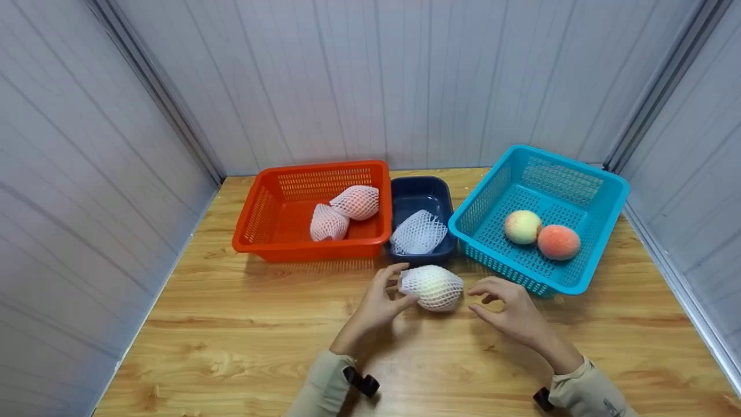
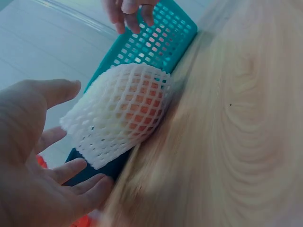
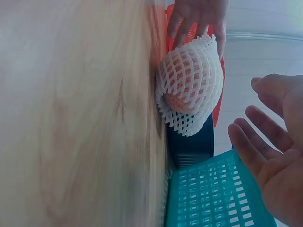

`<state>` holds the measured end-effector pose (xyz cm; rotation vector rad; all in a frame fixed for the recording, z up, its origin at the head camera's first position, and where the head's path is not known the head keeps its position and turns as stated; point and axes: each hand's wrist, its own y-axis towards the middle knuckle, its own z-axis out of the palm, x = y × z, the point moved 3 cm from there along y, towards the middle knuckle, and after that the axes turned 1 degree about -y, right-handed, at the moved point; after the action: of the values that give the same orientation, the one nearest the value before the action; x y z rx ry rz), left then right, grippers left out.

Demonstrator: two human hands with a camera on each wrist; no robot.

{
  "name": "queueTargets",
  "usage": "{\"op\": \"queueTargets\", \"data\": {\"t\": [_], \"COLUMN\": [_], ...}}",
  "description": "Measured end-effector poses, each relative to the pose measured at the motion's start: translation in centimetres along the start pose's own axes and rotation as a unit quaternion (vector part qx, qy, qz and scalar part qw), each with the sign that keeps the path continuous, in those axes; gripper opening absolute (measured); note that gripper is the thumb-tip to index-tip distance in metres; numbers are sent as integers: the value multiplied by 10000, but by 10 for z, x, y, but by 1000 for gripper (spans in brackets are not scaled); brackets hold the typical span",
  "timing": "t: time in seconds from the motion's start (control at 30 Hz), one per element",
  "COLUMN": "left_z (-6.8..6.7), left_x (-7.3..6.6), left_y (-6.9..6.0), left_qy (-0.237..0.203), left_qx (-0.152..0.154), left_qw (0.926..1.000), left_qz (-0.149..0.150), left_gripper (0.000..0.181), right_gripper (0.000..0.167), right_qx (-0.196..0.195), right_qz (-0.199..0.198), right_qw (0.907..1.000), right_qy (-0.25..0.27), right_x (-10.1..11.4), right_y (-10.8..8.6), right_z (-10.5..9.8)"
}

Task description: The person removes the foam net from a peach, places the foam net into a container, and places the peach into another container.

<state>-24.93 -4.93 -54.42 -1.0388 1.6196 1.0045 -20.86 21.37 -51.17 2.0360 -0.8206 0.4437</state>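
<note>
A peach in a white foam net (image 1: 433,288) lies on the wooden table in front of the dark blue tray. The net covers nearly all of it, with reddish skin showing through in both wrist views. My left hand (image 1: 379,298) is spread at its left end, thumb and fingers apart; whether a fingertip touches the net I cannot tell. To the peach's right, my right hand (image 1: 509,310) hovers with loosely bent fingers and a gap before the net. Nothing is held in the right hand.
An orange-red basket (image 1: 312,250) at the back left holds two netted peaches (image 1: 356,202). Beside it, the dark blue tray (image 1: 421,185) contains loose foam netting (image 1: 419,233). The turquoise basket (image 1: 602,243) on the right holds two bare peaches (image 1: 558,242). Panel walls enclose the table.
</note>
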Motion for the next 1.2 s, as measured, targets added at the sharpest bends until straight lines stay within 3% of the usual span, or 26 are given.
{"op": "queueTargets", "data": {"t": [0.27, 0.47, 0.77, 1.0, 1.1, 1.2], "left_z": [18, 26, 31, 30, 28, 27], "left_x": [1, 8, 15, 14, 15, 19], "left_y": [23, 28, 23, 25, 26, 26], "left_qy": [1010, 1438, 1009, 853, 568, -8], "left_qx": [355, 543, 598, 384, 246, 154], "left_qw": [9933, 9867, 9930, 9954, 9980, 9997], "left_qz": [439, 522, 152, 202, 161, 196], "left_gripper": [78, 69, 64, 62, 60, 57], "right_gripper": [29, 27, 27, 29, 30, 29], "right_qx": [50, 17, 92, 152, 263, 415], "right_qz": [120, 278, 539, 769, 974, 1186], "right_qw": [9999, 9995, 9983, 9966, 9947, 9920], "right_qy": [-42, -169, -202, -235, -202, -95], "right_x": [-4, -5, -7, -11, -15, -17], "right_y": [-2, -4, -11, -8, -8, -10], "right_z": [1, -1, 0, 0, 0, 2]}}
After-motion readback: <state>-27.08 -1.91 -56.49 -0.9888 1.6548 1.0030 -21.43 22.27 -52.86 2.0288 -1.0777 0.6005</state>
